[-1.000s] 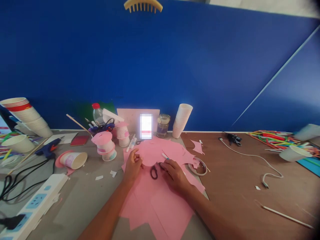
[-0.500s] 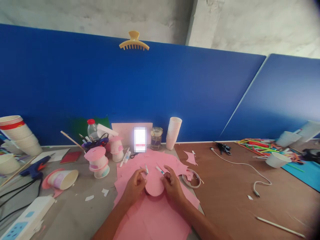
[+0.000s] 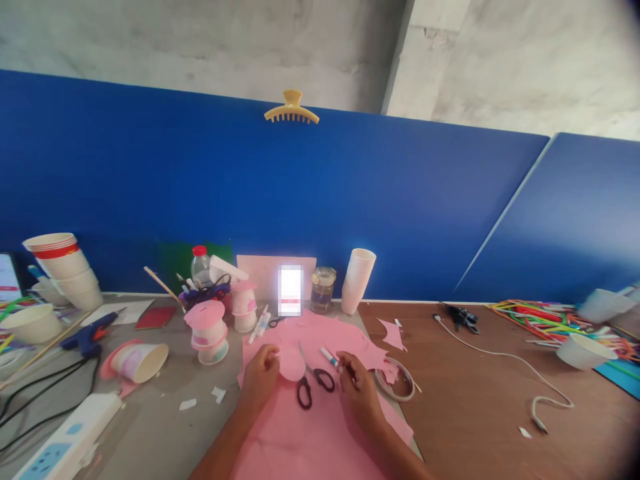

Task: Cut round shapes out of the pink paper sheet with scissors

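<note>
— Pink paper, cut round! Where is that pink circle [image 3: 291, 365]?

— It lies on the big pink sheets [image 3: 310, 427] in the middle of the tabletop [image 3: 480, 400]. The left hand [image 3: 260, 380] holds its edge, fingers pinched shut on it.

— And the right hand [image 3: 357, 390]?

— Its fingers are closed around a white marker [image 3: 330, 358] with a teal band. The tip points up and to the left.

— What is between the hands?

— Black-handled scissors [image 3: 311, 381], lying flat on the pink sheets, just beside the circle.

— What else is close?

— A roll of tape [image 3: 396, 379] sits just right of the right hand. Behind the paper stand a glowing phone [image 3: 291, 289], a glass jar [image 3: 323, 289] and a stack of white paper cups [image 3: 358, 271]. To the left are pink-topped cups [image 3: 207, 331] and a blue glue gun [image 3: 89, 337].
</note>
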A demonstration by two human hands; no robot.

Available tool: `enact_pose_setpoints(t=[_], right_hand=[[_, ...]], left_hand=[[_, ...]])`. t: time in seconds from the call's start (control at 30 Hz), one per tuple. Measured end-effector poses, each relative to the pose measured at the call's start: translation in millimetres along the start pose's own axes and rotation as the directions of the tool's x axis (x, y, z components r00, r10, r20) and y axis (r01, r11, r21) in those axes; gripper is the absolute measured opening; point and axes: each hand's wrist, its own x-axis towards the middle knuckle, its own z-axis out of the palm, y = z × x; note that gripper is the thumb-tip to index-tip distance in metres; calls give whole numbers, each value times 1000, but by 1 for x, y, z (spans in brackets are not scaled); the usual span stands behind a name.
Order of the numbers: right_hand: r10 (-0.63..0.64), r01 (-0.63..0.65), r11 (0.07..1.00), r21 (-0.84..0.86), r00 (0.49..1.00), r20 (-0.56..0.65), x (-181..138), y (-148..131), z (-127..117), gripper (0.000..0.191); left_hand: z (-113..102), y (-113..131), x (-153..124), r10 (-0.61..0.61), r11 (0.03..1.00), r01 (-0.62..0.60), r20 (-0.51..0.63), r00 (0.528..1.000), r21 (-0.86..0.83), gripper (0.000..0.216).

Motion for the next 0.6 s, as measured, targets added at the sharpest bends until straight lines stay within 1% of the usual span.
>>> enact_pose_setpoints(t=[0.07, 0.13, 0.2, 0.27, 0.33, 0.43, 0.5, 0.6], right_hand=[[-97, 96, 995, -34, 995, -10, 1, -4, 1, 23], [-208, 207, 976, -69, 978, -12, 1, -9, 1, 25], [-221, 222, 973, -71, 975, 15, 0, -15, 0, 23], [-143, 149, 985, -89, 987, 76, -1, -21, -1, 18], [-22, 36, 994, -100, 990, 140, -2, -26, -1, 23], [149, -140, 988, -59, 967, 208, 1, -33, 5, 35], [221, -226, 974, -5, 948, 231, 6, -37, 11, 40], [319, -349, 931, 107, 920, 226, 16, -48, 24, 49]], left_hand=[[-1, 0, -2, -4, 999, 4, -5, 1000, 45, 27], [-1, 0, -3, 5, 998, -5, -3, 1000, 70, 29], [-2, -1, -3, 24, 997, -24, 8, 1000, 77, 30], [-2, -2, -1, 31, 998, -33, 33, 999, 62, 30], [-2, -3, 1, 50, 999, -50, 48, 998, -13, 30], [-2, -2, 2, 55, 986, -36, 110, 992, -165, 37], [-2, 0, 0, 53, 963, -12, 145, 988, -268, 40], [-2, 5, -4, 61, 928, 2, 158, 986, -373, 41]])
